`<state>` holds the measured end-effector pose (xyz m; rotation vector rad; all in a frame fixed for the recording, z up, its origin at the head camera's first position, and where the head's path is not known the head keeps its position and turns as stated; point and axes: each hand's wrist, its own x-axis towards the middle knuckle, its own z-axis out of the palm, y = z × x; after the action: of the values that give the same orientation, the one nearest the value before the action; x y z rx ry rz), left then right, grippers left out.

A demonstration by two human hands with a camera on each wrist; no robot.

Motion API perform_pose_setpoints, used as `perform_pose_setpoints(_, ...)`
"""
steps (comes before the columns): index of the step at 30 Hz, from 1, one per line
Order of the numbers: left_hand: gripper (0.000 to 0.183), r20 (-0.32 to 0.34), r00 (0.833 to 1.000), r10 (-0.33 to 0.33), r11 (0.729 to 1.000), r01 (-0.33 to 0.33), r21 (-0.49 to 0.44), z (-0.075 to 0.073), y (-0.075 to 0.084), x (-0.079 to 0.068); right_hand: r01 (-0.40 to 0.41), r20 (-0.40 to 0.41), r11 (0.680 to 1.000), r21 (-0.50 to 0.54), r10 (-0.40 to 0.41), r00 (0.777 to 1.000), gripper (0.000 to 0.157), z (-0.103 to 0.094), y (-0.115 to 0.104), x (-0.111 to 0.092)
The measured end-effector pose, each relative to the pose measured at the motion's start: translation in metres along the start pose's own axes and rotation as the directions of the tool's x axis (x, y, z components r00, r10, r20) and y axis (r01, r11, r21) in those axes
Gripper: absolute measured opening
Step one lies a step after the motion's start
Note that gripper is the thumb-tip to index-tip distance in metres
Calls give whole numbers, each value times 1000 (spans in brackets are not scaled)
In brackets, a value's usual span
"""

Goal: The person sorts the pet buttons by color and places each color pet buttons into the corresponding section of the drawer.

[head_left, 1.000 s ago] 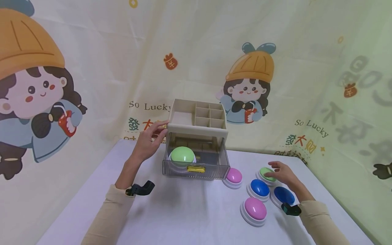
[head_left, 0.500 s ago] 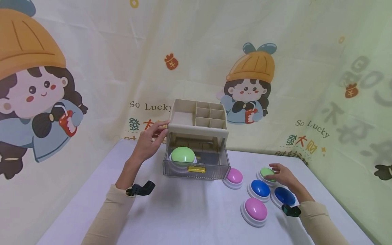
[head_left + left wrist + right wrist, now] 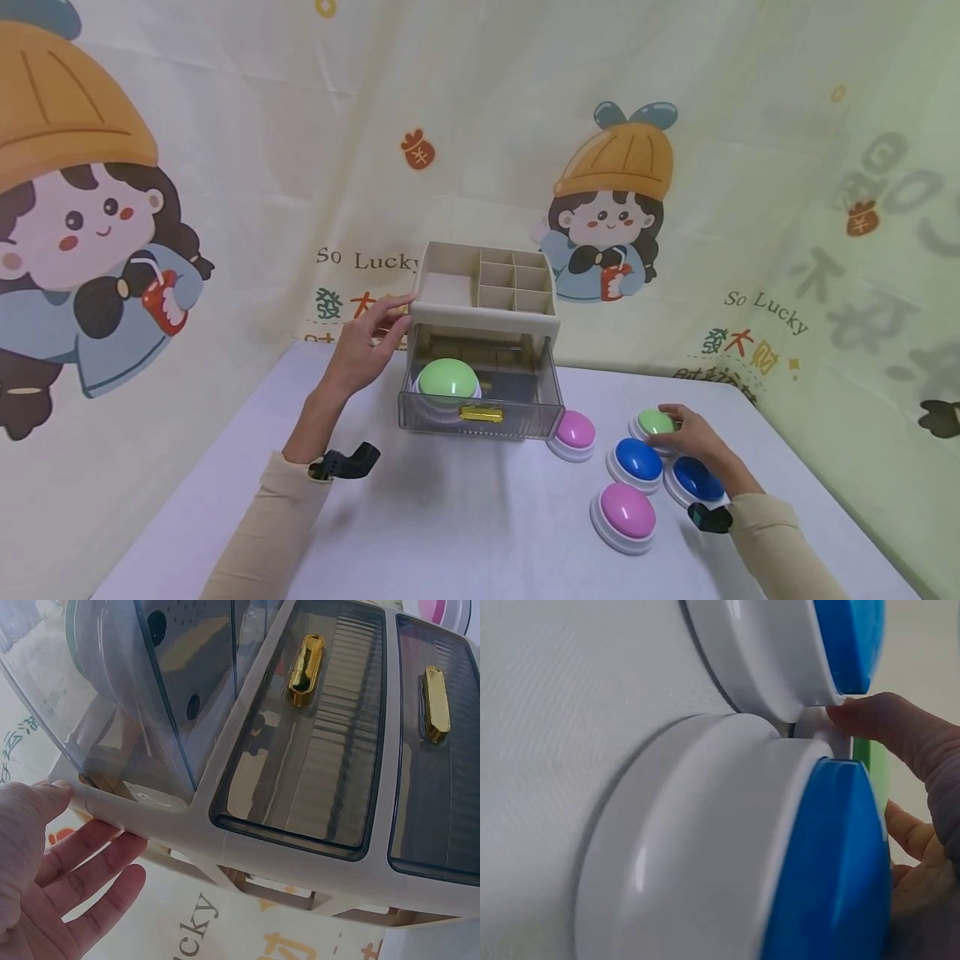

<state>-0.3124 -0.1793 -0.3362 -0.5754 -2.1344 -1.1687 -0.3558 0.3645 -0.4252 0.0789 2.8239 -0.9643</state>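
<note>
A beige desktop organizer [image 3: 480, 315] stands on the table, its smoky clear drawer [image 3: 517, 421] pulled out. In the drawer's left part sits a green-topped button [image 3: 447, 379] with a white base. My left hand [image 3: 362, 354] rests its fingertips on the organizer's left side near the front corner; the left wrist view shows its thumb at the frame edge. Over on the right, my right hand [image 3: 697, 437] has its thumb and fingers around another green-topped button [image 3: 655, 422]. In the right wrist view that button's green top [image 3: 872, 769] is mostly hidden behind blue-topped buttons.
Beside my right hand lie two blue buttons, one nearer the middle [image 3: 638, 459] and one under the wrist [image 3: 697, 479]. A pink button [image 3: 575, 431] is close to the drawer's right corner, another pink one [image 3: 627, 511] nearer the front. Behind the table hangs a printed cloth [image 3: 480, 192].
My right hand has lowered slightly and its thumb and fingers have closed in around the green button on the table. The left hand stays on the organizer.
</note>
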Motion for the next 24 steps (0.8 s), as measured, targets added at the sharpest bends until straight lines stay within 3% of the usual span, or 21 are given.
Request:
perform_pose_setpoints(12, 38, 5, 1000, 3, 1000, -3, 3, 2, -2, -2, 19, -23, 1000, -9, -19, 1000, 94, 2, 6, 0)
perform_pose_setpoints(24, 38, -1, 1000, 3, 1000, -3, -4, 2, -2, -1, 39, -13, 987, 155, -37, 999, 101, -5, 3, -5)
